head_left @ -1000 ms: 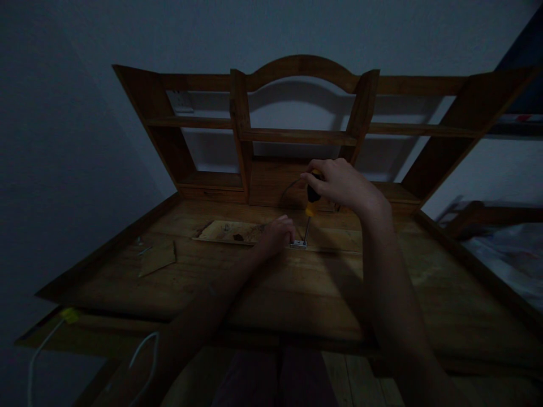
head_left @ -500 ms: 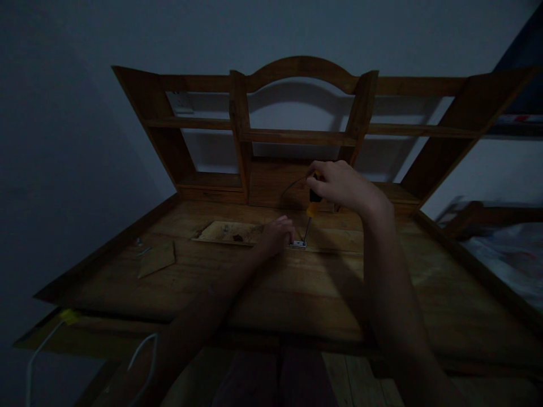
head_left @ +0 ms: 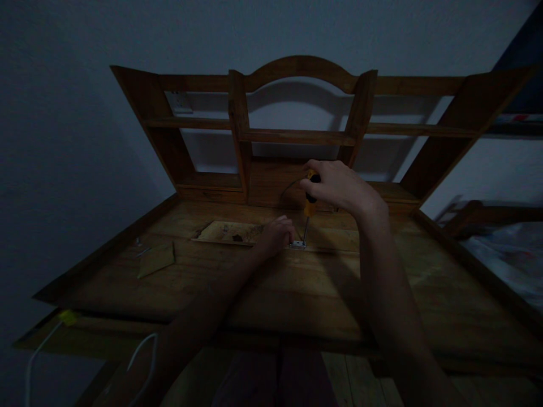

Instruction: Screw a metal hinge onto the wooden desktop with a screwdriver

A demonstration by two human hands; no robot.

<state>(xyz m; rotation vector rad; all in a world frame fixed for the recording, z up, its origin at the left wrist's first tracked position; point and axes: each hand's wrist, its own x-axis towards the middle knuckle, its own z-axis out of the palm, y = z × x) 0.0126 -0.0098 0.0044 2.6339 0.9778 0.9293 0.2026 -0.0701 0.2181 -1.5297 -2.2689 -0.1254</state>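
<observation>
My right hand (head_left: 337,183) is wrapped round the top of a yellow-and-black screwdriver (head_left: 310,206), held nearly upright. Its shaft runs down to the right end of a small silver metal plate (head_left: 298,244) on the wooden desktop (head_left: 275,288). At the left end of that plate are the curled fingers of my left hand (head_left: 278,233), pressed against it; the fingertips are partly hidden. Left of this hand, a long shallow recess (head_left: 218,230) with a rough, stained bottom shows in the desktop. The screw under the screwdriver tip is too small to make out.
A wooden shelf unit (head_left: 299,135) with an arched top stands along the back. On the left lie a thin broken board piece (head_left: 156,260) and small metal bits (head_left: 144,251). A white cable (head_left: 31,362) with a yellow tag (head_left: 68,317) hangs at the front left edge.
My right hand shifts and turns slightly on the screwdriver handle, which now leans a little less to the right. My left hand and the metal plate stay in place.
</observation>
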